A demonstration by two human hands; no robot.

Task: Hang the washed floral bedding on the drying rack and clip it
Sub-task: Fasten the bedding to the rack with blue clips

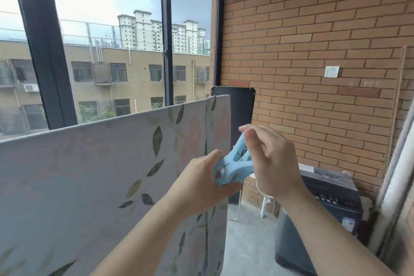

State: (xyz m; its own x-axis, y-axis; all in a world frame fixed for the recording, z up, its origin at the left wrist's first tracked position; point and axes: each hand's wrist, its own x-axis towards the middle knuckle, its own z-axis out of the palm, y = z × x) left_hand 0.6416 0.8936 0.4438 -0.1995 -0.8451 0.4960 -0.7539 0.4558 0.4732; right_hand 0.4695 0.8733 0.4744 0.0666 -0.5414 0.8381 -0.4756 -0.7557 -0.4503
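My left hand (199, 177) grips the handles of the blue clip (234, 165), my right hand (271, 163) pinches its tip, aimed up at the top right corner of the bedding (89, 163).

Daylight thru window (107, 6); edges prob. soft.
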